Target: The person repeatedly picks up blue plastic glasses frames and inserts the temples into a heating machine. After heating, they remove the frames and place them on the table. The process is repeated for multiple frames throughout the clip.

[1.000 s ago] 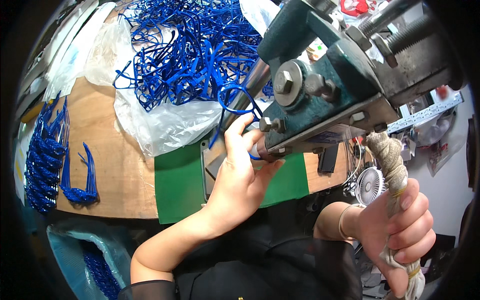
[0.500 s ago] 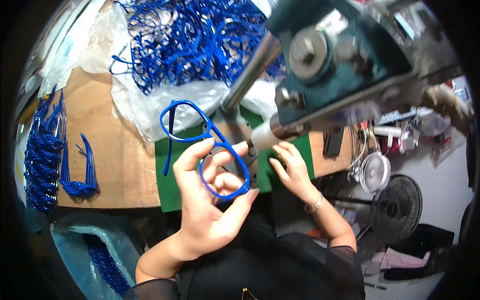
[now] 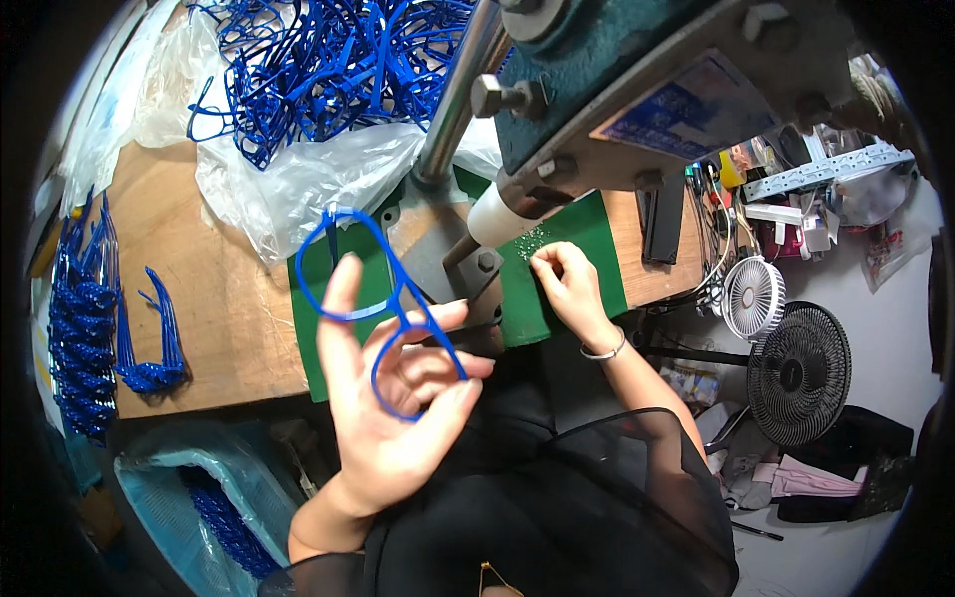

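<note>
My left hand [image 3: 383,443] holds a blue eyeglass frame [image 3: 386,249] up, with thumb and fingers closed around its lower rim and the index finger raised by the other rim. The lens openings look see-through. My right hand [image 3: 570,289] rests on a green mat [image 3: 597,234], fingertips pinched together beside a scatter of tiny pale bits [image 3: 530,242]. Whatever lies in that pinch is too small to see. Between the hands stands a dark green bench press [image 3: 567,104] with a white cylindrical tip [image 3: 495,221] above a metal base.
A large heap of blue eyeglass frames [image 3: 328,75] lies on clear plastic at the back. Stacked blue frames [image 3: 85,318] and a smaller bunch [image 3: 154,373] sit at left. A plastic-lined bin [image 3: 149,478] stands below. Two fans [image 3: 796,373], cables and a black case [image 3: 662,224] are at right.
My left hand and the eyeglass frame have tilted and shifted slightly left and down. My right hand's fingers have drawn together into a pinch by the pale bits. The view has shifted too.
</note>
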Demonstrator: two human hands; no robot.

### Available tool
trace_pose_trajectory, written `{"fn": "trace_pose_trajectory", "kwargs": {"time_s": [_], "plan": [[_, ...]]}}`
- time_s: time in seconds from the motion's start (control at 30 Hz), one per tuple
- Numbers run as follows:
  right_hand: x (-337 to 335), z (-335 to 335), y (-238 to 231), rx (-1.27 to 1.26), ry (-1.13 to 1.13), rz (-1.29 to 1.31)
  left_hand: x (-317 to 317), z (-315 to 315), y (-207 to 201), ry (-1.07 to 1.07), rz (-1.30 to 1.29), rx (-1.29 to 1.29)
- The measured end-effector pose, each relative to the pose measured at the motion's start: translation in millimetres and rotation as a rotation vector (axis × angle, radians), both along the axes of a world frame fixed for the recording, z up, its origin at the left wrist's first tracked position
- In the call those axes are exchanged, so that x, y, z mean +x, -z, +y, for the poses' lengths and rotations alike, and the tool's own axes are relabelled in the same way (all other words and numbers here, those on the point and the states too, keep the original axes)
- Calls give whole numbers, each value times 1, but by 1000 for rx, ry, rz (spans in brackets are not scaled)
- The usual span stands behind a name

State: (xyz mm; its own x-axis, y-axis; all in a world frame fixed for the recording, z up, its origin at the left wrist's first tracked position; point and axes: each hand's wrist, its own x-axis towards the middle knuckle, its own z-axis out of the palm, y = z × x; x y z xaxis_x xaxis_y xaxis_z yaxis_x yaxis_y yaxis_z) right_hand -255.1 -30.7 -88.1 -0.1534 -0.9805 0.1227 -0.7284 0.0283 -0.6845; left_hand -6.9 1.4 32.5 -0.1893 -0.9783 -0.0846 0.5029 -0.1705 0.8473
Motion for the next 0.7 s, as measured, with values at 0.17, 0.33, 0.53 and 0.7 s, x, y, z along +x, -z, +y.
{"fn": "trace_pose_trajectory", "kwargs": {"time_s": [0.17, 0.33, 0.53, 0.7], "plan": [[-4, -1, 8, -92, -45, 61, 16, 1, 5, 159, 319, 229], [-8, 1, 14, -125, -105, 137, 15, 2, 17, 311, 362, 270], [-6, 4, 9, -50, -77, 24, 14, -4, 3, 371, 123, 337], [0, 1, 10, -140, -109, 113, 4, 1, 8, 359, 8, 259]]}}
